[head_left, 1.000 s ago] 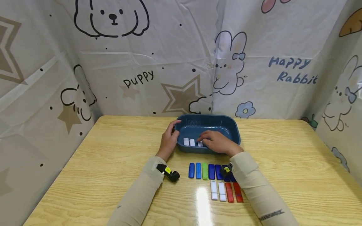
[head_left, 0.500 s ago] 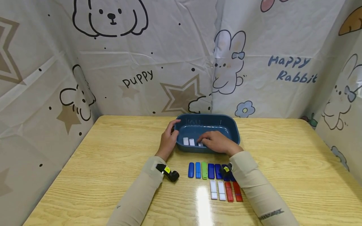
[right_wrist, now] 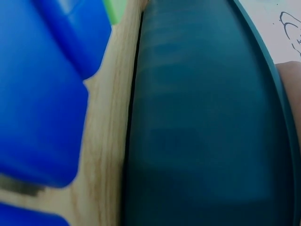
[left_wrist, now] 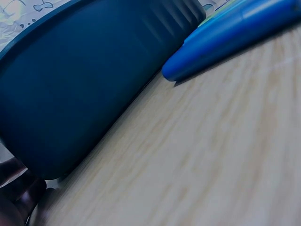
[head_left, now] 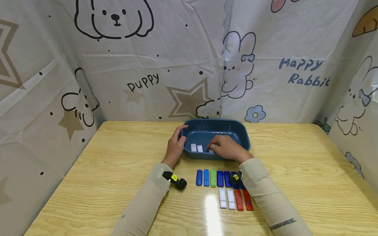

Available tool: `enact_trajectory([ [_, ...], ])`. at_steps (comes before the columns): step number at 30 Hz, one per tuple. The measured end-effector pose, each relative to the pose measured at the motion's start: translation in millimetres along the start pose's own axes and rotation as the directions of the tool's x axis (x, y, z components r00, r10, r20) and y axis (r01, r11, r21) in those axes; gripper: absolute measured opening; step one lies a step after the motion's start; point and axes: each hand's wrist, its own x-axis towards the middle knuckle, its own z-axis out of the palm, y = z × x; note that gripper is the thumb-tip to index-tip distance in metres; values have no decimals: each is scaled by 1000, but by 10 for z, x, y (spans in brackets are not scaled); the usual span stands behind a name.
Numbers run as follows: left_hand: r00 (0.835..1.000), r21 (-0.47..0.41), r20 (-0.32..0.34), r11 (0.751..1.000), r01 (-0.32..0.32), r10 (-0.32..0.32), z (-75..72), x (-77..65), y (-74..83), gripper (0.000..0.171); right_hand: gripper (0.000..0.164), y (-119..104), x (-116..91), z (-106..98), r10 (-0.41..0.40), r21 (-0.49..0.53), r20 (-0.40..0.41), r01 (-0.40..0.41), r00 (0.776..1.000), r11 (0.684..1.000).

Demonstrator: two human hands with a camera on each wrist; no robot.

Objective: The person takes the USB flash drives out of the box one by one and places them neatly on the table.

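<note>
My left hand (head_left: 175,146) holds the left end of a dark blue plastic basin (head_left: 217,157), its fingers around the outer wall. Some of those fingers (left_wrist: 19,190) show at the basin's lower corner in the left wrist view. Over the front wall reaches my right hand (head_left: 226,147), fingers bent down inside. Its fingertips pinch a small white stick (head_left: 211,151), perhaps a USB stick, mostly hidden beneath them. Left of it, two white sticks (head_left: 193,147) stand side by side along the front inner wall.
In front of the basin lies a row of blue sticks (head_left: 199,177) with one green stick (head_left: 213,178). Nearer me are two white sticks (head_left: 222,198) and two red sticks (head_left: 239,200). My right sleeve (head_left: 265,190) covers the row's right end. A printed curtain (head_left: 183,62) hangs behind the table (head_left: 127,147).
Inside the basin, my right fingertips and the white stick have shifted slightly right, and less of that stick shows. My left hand stays at the basin's end.
</note>
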Motion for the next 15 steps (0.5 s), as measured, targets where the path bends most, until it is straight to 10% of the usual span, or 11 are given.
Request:
enact_trajectory([
  [15,1000,10,0,1000,-9,9,3,1,-27,45,17,4,-11,-8,-44,10,-106,45,993,999],
])
